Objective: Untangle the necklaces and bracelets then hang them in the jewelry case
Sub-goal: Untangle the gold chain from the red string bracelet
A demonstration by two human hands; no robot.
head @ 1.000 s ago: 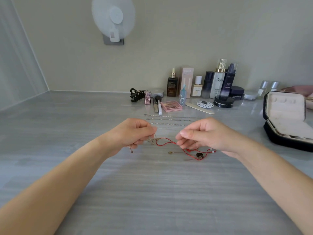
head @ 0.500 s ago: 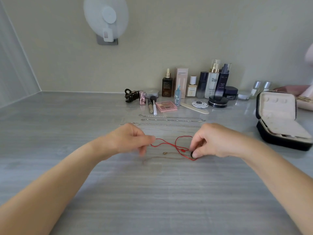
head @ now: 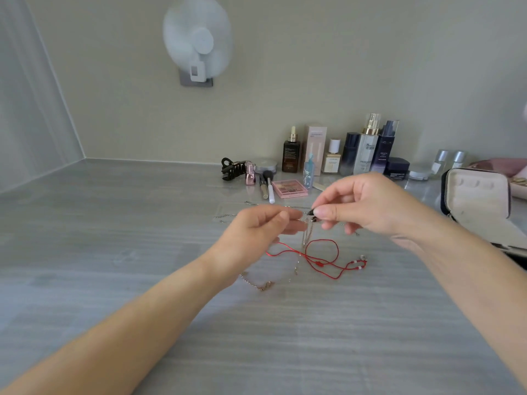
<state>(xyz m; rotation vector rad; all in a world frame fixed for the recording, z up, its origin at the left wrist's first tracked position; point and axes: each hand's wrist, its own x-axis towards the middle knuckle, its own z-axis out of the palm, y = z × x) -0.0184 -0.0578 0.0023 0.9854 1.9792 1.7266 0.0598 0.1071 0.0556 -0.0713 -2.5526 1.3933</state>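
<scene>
While both hands hover over the grey wood-grain tabletop (head: 114, 252), the right hand (head: 368, 206) pinches a small dark pendant (head: 311, 213) between thumb and forefinger. The left hand (head: 256, 232) pinches the thin pale metal chain (head: 308, 233) that dangles between them. A red cord bracelet (head: 322, 258) lies just below the hands. The open black jewelry case (head: 479, 201) sits to the right of the right hand.

Thin red cord bracelet (head: 316, 260) with white beads; grey, streak-grained worktop (head: 142, 252); dark zip jewelry case (head: 479, 195) lined cream; pink square makeup palette (head: 289, 188); black plastic hair claw (head: 232, 169); white round wall fan (head: 196, 44).
</scene>
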